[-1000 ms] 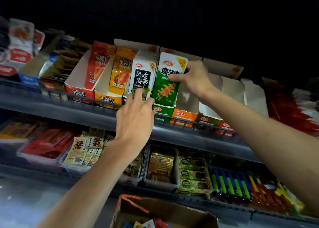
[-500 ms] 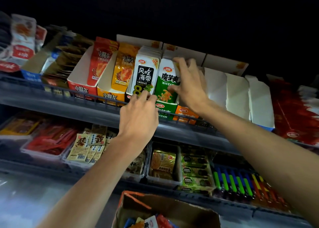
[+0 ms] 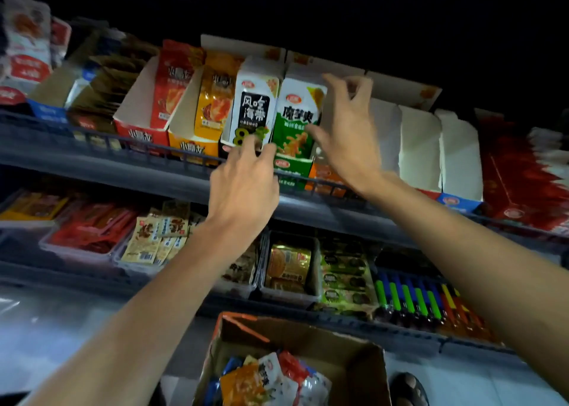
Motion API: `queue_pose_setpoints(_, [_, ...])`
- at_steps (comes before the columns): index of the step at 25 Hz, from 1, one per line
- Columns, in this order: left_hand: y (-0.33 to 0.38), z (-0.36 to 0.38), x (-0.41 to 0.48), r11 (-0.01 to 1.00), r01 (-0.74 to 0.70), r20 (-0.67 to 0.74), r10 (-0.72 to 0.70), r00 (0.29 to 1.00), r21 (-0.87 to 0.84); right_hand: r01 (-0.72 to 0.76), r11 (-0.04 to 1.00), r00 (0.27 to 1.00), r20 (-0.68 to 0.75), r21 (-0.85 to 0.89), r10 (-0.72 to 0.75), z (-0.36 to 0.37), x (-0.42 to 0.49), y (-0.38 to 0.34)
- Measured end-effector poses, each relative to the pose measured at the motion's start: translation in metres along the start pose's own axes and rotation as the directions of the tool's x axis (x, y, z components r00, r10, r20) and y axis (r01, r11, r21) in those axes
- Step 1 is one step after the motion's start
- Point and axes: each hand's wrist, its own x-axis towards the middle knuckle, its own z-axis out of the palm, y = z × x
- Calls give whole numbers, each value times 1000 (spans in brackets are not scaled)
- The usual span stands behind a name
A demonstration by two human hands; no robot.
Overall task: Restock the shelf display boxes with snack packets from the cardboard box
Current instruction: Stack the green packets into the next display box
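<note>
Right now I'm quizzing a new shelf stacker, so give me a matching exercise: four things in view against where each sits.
1 green packet
2 cardboard box
3 lighters
4 red packet

A lower shelf, right side
B upper shelf, by the right hand
C below both shelves
D upper shelf, left of the orange packet

Pairs: 1-B, 2-C, 3-A, 4-D

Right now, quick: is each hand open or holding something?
Left hand: fingertips at the foot of the white packet; grip cannot be told.
Right hand: open, fingers spread beside the green packet, holding nothing.
</note>
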Motion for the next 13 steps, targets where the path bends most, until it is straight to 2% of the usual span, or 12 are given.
queue_pose_setpoints(2, [1, -3, -3, 1000, -16, -36, 16, 999, -12, -28, 992, 999, -35, 126, 33, -14, -24, -2])
queue_pose_setpoints(4, [2, -3, -11, 996, -68, -23, 66, 998, -53, -23, 978, 1000, 2, 206, 23, -25, -62, -2])
queue_pose_setpoints(6, [2, 2, -22, 983, -118, 47, 125, 991, -139, -18, 960, 995, 103, 278, -11, -28, -110, 1])
queue_pose_setpoints(8, [1, 13, -37, 975, -116, 197, 153, 968, -189, -79, 949, 961, 277, 305, -9, -24, -158, 8])
queue_pose_setpoints(9, [1, 21, -47, 977, -109, 312, 163, 936, -181, -144, 944, 916, 401, 298, 13, -20, -182, 10])
queue_pose_setpoints(10, [0, 31, -57, 982, -116, 431, 169, 887, -147, -216, 935, 839, 543, 282, 31, -16, -203, 13])
queue_pose_setpoints(11, [-2, 42, -68, 987, -125, 544, 161, 823, -103, -278, 927, 726, 688, 252, 31, -9, -224, 16])
queue_pose_setpoints(13, [-10, 66, -91, 987, -150, 711, 143, 688, -54, -341, 926, 442, 897, 160, 8, 8, -264, 22])
